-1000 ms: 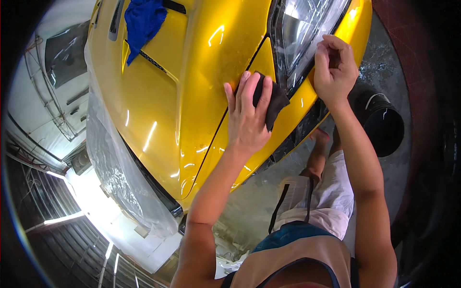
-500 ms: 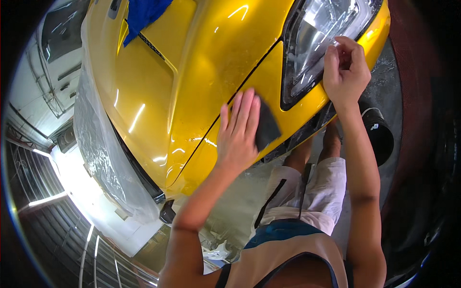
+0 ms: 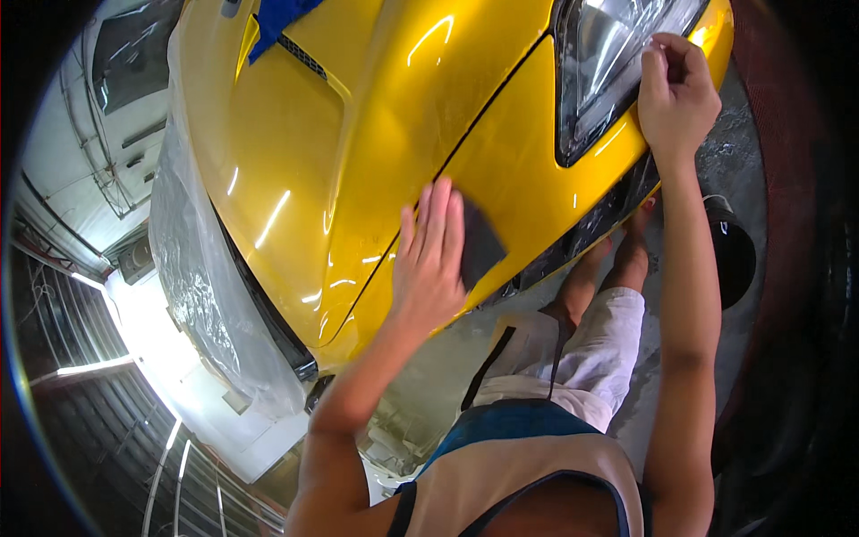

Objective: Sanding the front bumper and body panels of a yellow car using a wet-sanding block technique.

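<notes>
My left hand [image 3: 431, 255] lies with straight fingers on a dark, flat pad or sheet [image 3: 483, 246], pressing it against the yellow car bodywork [image 3: 286, 161] beside a long dark panel seam. Part of the pad is hidden under the hand. Up and to the right, my right hand [image 3: 678, 98] is loosely curled at the edge of the clear headlight [image 3: 598, 45], fingers bent, with nothing visible in them.
A blue cloth [image 3: 273, 27] lies on the car near a mesh vent. Clear plastic sheeting [image 3: 224, 331] hangs along the left side. A black bucket [image 3: 727, 259] stands on the grey floor at right, below the car's edge. My legs show underneath.
My left hand and the dark pad have shifted down and left along the bodywork since a second ago. My right hand sits higher and farther right in the view.
</notes>
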Demonstrator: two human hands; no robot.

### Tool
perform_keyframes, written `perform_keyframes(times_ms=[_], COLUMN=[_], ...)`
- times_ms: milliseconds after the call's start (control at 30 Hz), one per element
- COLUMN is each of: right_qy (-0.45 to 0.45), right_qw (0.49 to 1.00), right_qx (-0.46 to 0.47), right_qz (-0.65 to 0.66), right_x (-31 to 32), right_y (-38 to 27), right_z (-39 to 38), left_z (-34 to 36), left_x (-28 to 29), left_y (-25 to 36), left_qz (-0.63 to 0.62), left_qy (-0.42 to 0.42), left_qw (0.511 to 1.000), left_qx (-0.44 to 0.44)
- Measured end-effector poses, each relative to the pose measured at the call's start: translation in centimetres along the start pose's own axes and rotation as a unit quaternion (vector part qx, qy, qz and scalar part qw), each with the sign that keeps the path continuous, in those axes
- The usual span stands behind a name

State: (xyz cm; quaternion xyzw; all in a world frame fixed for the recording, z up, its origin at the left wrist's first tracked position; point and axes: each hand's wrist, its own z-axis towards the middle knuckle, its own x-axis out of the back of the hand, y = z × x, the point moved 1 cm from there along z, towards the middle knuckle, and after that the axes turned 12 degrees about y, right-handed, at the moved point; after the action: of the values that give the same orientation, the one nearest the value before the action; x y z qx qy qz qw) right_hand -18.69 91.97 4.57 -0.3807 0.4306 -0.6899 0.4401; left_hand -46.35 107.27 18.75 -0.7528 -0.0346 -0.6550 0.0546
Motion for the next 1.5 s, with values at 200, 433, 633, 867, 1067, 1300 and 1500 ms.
perform_keyframes(times_ms=[200, 433, 633, 867, 1067, 1300, 1500], right_qy=[-0.020, -0.029, -0.026, -0.001, 0.005, 0.007, -0.004], right_qw=[0.999, 0.999, 0.999, 0.997, 0.997, 0.996, 0.996], right_qx=[-0.034, -0.019, -0.008, -0.019, -0.016, -0.024, -0.036], right_qz=[0.009, 0.034, 0.048, 0.070, 0.075, 0.080, 0.076], right_x=[0.4, -0.1, 0.2, 0.1, 0.1, -0.2, 0.2], right_y=[0.0, -0.7, -0.5, 0.0, -1.0, -1.1, -0.7], right_z=[0.0, 0.2, 0.4, 0.3, 0.2, 0.3, 0.2], left_z=[2.6, 10.9, 6.2, 9.0, 14.7, 13.3, 12.6], left_x=[0.1, -1.5, -1.2, -1.5, -0.9, -0.9, -1.3], left_y=[0.9, 2.5, 2.5, 2.6, 2.9, 2.9, 3.0], left_qz=[-0.027, -0.051, -0.091, -0.089, -0.118, -0.113, -0.129], left_qy=[-0.010, 0.081, 0.065, 0.093, 0.092, 0.085, 0.098], left_qw=[1.000, 0.992, 0.994, 0.991, 0.988, 0.989, 0.986], left_qx=[-0.010, -0.078, -0.015, -0.039, -0.046, -0.029, -0.033])
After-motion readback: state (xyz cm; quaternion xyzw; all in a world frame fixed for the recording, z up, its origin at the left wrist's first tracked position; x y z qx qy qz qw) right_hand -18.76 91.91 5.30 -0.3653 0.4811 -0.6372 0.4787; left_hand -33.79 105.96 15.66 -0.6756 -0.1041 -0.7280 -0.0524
